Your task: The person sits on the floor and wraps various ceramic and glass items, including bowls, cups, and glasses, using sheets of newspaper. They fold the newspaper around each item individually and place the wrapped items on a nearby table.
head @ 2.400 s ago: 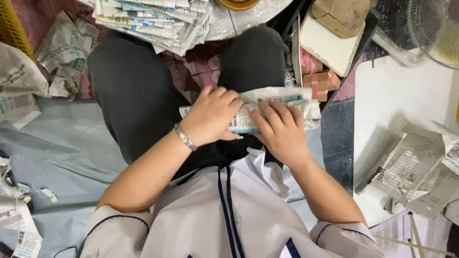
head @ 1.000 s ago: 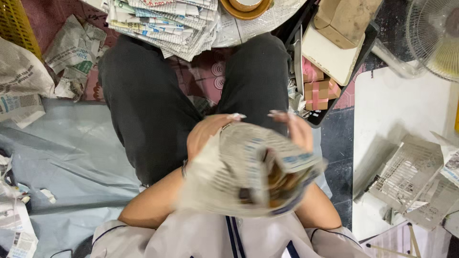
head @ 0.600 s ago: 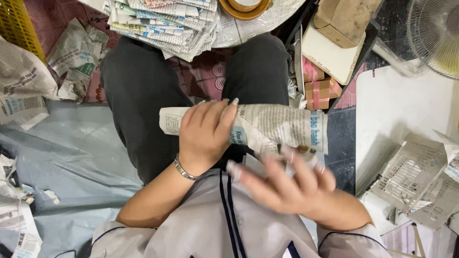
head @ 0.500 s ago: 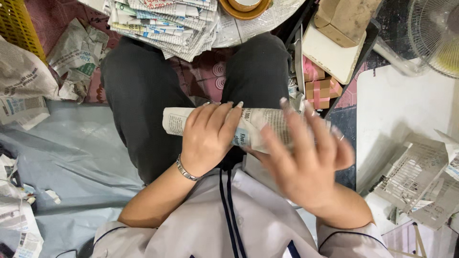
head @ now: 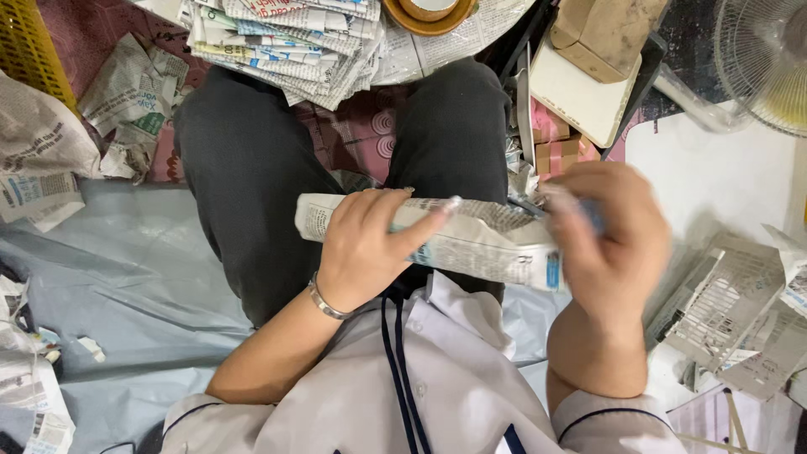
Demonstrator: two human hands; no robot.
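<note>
A rolled newspaper was held across the lap, lying roughly level over the dark trousers, left end near the left thigh and right end reaching the right hand. The left hand was laid over the roll's left-middle part, fingers stretched along its top and thumb tucked under, so the roll was clamped in that grasp. A metal bracelet was seen on the left wrist. The right hand was blurred at the roll's right end; its fingers were curled and touching the paper, but whether they were closed on it could not be told. A white shirt with dark piping was visible at the bottom of the view.

A stack of folded newspapers was placed on the floor beyond the knees, with a roll of brown tape resting just beside it on a spread sheet. Crumpled newspaper bags were piled at the left, on and beside a grey plastic sheet. A yellow crate was seen at the top left corner. A white fan was at the top right, and folded paper pieces were lying at the right, near the right forearm.
</note>
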